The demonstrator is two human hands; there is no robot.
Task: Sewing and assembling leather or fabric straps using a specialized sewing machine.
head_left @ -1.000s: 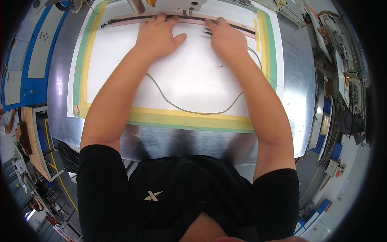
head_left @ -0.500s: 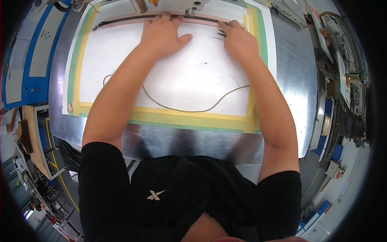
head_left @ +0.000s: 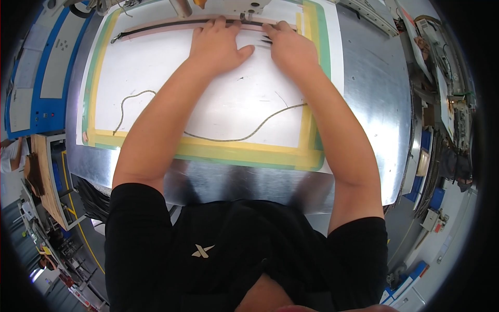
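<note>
A long black strip (head_left: 161,27), which looks like a zipper with a small metal piece at its left end, lies along a pink strip (head_left: 138,34) near the far side of a white board (head_left: 234,104). My left hand (head_left: 215,47) rests on the strips, palm down with fingers spread and thumb out to the right. Dark pointed prongs, seemingly tweezers (head_left: 266,41), jut leftward from under my right hand (head_left: 292,48), whose fingers are bent over the strips' right part. The machine head's foot (head_left: 244,17) stands just above the strips, between my hands.
Yellow and green tape (head_left: 244,154) borders the board, which lies on a shiny metal table (head_left: 371,104). A thin cord (head_left: 228,140) curves across it, partly under my left forearm. A machine head (head_left: 247,5) overhangs the far edge. At left stands a blue cabinet (head_left: 49,112).
The board, strips and cord have shifted left under the machine head. My right hand has moved left with them, and my left hand slightly right, so the hands are closer together.
</note>
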